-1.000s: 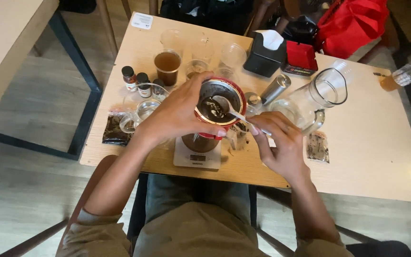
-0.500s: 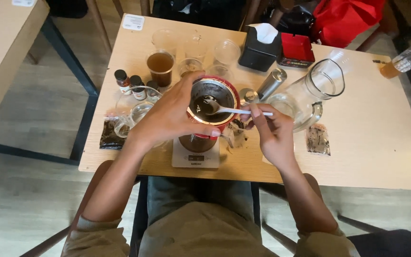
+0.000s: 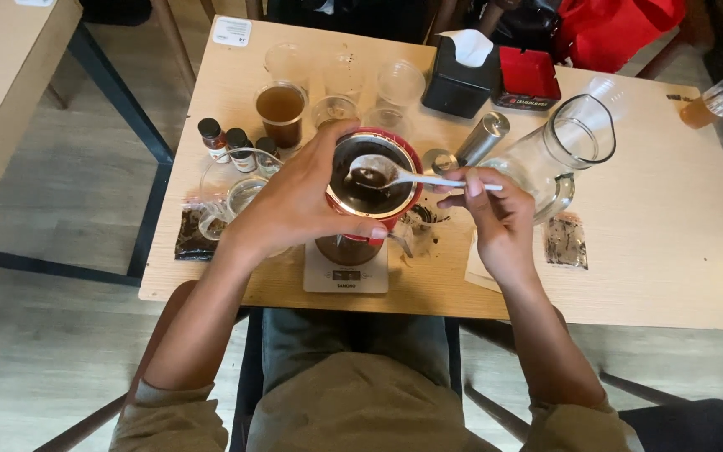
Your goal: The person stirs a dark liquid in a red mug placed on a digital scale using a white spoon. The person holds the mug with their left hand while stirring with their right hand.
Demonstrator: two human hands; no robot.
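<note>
Left hand (image 3: pixel 294 205) grips red dripper (image 3: pixel 374 180); right hand (image 3: pixel 499 222) holds spoon (image 3: pixel 412 177)

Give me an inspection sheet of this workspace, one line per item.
Surface: wooden table, spill marks near the scale.
Job's things: red dripper of dark wet grounds, on the scale; white spoon dipping in.
Clutter: glass pitcher, plastic cups, small bottles, tissue box, sachets.
Hands: left hand grips the dripper; right hand holds the spoon.
Cables: nothing seen.
Surroundings: wooden floor, red bag.
</note>
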